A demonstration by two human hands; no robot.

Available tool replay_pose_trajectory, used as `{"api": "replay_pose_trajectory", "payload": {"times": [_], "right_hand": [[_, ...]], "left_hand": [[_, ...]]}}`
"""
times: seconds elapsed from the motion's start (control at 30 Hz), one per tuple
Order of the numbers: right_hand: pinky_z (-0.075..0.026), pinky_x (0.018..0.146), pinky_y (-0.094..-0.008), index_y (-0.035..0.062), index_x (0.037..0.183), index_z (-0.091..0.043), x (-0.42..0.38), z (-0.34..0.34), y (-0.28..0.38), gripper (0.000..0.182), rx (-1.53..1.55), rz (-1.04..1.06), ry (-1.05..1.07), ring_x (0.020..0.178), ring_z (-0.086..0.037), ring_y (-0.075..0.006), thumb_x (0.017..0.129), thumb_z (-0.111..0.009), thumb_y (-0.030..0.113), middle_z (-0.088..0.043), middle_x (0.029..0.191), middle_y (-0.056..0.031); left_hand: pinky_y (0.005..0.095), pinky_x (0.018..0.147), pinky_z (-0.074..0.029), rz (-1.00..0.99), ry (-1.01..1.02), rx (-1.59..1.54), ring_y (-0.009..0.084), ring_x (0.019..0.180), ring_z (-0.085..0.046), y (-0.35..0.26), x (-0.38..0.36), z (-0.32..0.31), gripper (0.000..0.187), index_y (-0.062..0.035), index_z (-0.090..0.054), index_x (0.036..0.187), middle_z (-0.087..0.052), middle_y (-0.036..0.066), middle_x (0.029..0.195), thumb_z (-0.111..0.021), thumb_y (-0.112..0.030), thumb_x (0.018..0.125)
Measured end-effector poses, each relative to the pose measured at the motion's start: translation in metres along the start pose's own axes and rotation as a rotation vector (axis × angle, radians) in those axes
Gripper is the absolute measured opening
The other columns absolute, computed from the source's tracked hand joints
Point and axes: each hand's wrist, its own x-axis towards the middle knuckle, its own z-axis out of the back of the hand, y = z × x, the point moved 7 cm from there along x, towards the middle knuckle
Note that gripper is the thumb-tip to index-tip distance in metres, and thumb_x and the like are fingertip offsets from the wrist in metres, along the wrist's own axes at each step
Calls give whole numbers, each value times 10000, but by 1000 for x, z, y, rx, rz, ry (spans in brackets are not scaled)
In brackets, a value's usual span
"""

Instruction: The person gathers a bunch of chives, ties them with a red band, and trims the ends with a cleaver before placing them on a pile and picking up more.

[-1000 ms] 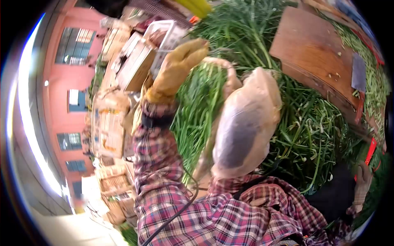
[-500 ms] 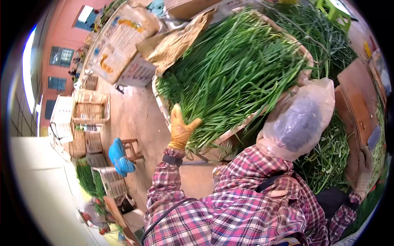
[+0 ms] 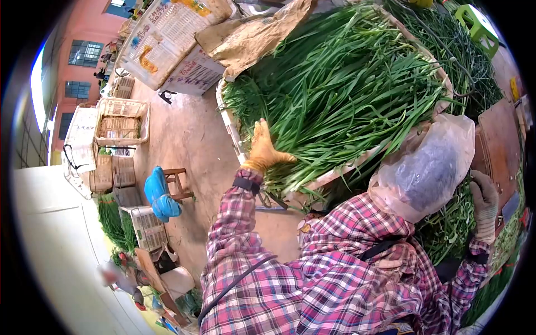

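Note:
Long green leafy stalks (image 3: 346,100) fill a large pale-rimmed basket (image 3: 231,125). My left hand (image 3: 263,149), in a yellow glove, lies against their pale stem ends at the near-left rim. Its fingers point up and its thumb is spread over the stems, with no grip around them. My right hand (image 3: 484,204), in a grey-beige glove, is at the far right with the fingers extended. It is beside a brown board (image 3: 499,148) and loose greens (image 3: 446,231), and I see nothing in it.
Clear plastic (image 3: 427,167) over dark material covers my knee by the basket. A brown paper sheet (image 3: 254,39) and stacked crates (image 3: 192,70) adjoin the basket. Left are a stool with a blue cover (image 3: 162,192) and more crates (image 3: 123,125). Another person (image 3: 125,282) is lower left.
My right hand has risen from low beside the board and come more into view. My left hand stays at the stem ends. The view has shifted, moving the basket right in the picture.

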Motion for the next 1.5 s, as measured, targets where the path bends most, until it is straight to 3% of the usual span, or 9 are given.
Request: {"api": "replay_pose_trajectory", "payload": {"times": [0.03,0.17,0.3,0.5,0.67,0.97,1.2,1.4,1.5], "right_hand": [[-419,825,-276,-24,1017,-581,-4,-2,-7,208,-8,-1,17,918,-562,-192,816,-559,21,-600,970,-97],[-425,803,-280,-22,1008,-581,-17,-11,-17,201,-6,-29,31,892,-566,-193,818,-560,40,-599,954,-102],[-429,789,-280,-23,1000,-581,-15,-18,-3,193,32,-51,54,881,-568,-191,821,-558,44,-600,947,-101],[-439,749,-273,-12,982,-588,3,-27,32,186,33,3,53,839,-561,-179,802,-550,13,-585,905,-94],[-438,729,-256,-16,978,-589,12,-26,49,194,80,38,20,803,-555,-171,789,-556,6,-572,878,-96],[-435,732,-251,-13,1002,-585,19,-38,48,206,103,59,68,812,-546,-154,806,-577,51,-574,914,-83],[-440,730,-257,-7,989,-593,23,-35,62,200,127,52,35,817,-554,-164,798,-579,52,-578,912,-87],[-461,724,-285,2,970,-605,35,-59,85,208,69,103,68,817,-589,-217,769,-585,48,-605,913,-132],[-478,720,-346,44,935,-624,41,-74,113,179,-35,270,129,827,-603,-281,763,-599,89,-618,922,-147]], "left_hand": [[373,1044,-276,-74,-60,130,393,1283,-279,-3,5,4,1443,62,24,1376,-264,344,1343,-822,-576,396],[396,804,-479,117,-12,9,406,913,-597,10,17,9,1331,69,-70,1372,-603,283,975,-766,-629,479],[397,892,-432,11,144,168,377,1053,-526,-26,1,13,1217,70,-277,1327,-547,264,1090,-751,-653,471],[410,1028,-295,-110,140,54,392,1235,-323,-34,-24,0,1326,63,-207,1362,-337,289,1310,-778,-646,399],[416,1043,-261,-18,258,64,411,1252,-281,-38,-40,3,1385,86,-161,1361,-298,310,1325,-777,-659,369],[512,1058,-170,-110,81,316,390,1295,-219,-39,-39,-11,1361,20,-99,1391,-224,266,1387,-795,-595,397],[429,892,-413,-135,135,375,371,1045,-468,-52,-41,-2,1248,57,-127,1372,-413,243,1232,-819,-433,456],[452,950,-354,-304,-66,399,396,1124,-412,-41,-48,-15,1308,42,-101,1383,-345,268,1292,-832,-459,421],[438,958,-366,-166,93,352,417,1137,-407,-33,-44,-17,1316,27,-80,1391,-300,291,1323,-848,-418,420]]}}
